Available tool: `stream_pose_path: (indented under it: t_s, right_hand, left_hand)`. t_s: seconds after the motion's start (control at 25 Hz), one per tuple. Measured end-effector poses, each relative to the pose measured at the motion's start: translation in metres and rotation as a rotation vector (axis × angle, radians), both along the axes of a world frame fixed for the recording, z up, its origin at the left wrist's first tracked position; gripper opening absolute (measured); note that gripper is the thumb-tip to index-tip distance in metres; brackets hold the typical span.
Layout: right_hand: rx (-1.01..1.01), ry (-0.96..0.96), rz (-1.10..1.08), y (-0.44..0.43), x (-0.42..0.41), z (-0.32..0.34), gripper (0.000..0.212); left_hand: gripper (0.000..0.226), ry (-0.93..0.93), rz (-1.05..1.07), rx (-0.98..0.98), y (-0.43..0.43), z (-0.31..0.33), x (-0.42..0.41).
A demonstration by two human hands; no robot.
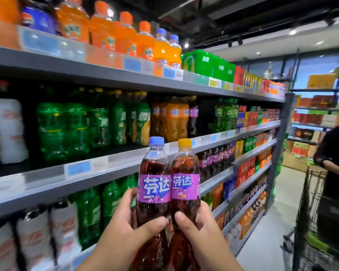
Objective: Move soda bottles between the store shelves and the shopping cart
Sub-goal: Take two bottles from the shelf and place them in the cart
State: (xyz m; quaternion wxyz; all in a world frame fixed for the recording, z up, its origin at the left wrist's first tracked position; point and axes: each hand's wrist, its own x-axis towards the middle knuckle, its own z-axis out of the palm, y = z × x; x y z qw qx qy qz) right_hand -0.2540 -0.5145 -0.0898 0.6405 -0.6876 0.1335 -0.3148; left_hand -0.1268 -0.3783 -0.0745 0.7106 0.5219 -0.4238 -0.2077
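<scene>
I hold two dark grape soda bottles with purple labels upright and side by side in front of the shelves. My left hand [125, 229] grips the blue-capped bottle [154, 180] below its label. My right hand [200, 231] grips the yellow-capped bottle [185, 182] at the same height. The two bottles touch each other. The black wire shopping cart [311, 222] stands at the right edge, partly cut off by the frame.
Grey store shelves [106, 163] run along the left, packed with green, orange, white and dark soda bottles. One similar purple-labelled bottle [193, 118] stands on the middle shelf. A person in dark clothes [335, 159] stands by the cart. The aisle floor [266, 231] lies between shelves and cart.
</scene>
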Motion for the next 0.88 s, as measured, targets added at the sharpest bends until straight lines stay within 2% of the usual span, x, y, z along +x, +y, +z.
stream_pose_path:
  t_s: [0.16,0.24,0.36,0.48,0.68,0.88]
  right_hand:
    - [-0.039,-0.074,-0.045,-0.078,0.000,0.020,0.058]
    - [-0.105,-0.075,-0.068,-0.125,-0.004,0.030,0.051]
    - [-0.174,-0.080,-0.106,-0.203,-0.012,0.040,0.044]
    - [-0.175,-0.124,-0.051,-0.286,-0.017,0.053,0.047]
    - [-0.377,-0.056,-0.063,-0.415,0.006,0.087,0.029]
    - [-0.533,-0.102,-0.047,-0.493,0.068,0.121,0.027]
  left_hand:
    - [0.070,-0.008,-0.060,-0.046,-0.086,0.013,0.015]
    - [0.071,-0.029,-0.035,-0.053,-0.129,0.020,0.020]
    - [0.083,-0.111,0.081,-0.061,-0.188,0.031,0.025]
    - [0.092,-0.125,0.198,-0.079,-0.247,0.037,0.024]
    - [0.083,-0.123,0.343,-0.100,-0.322,0.055,0.029]
    - [0.074,-0.215,0.538,-0.130,-0.372,0.066,0.057]
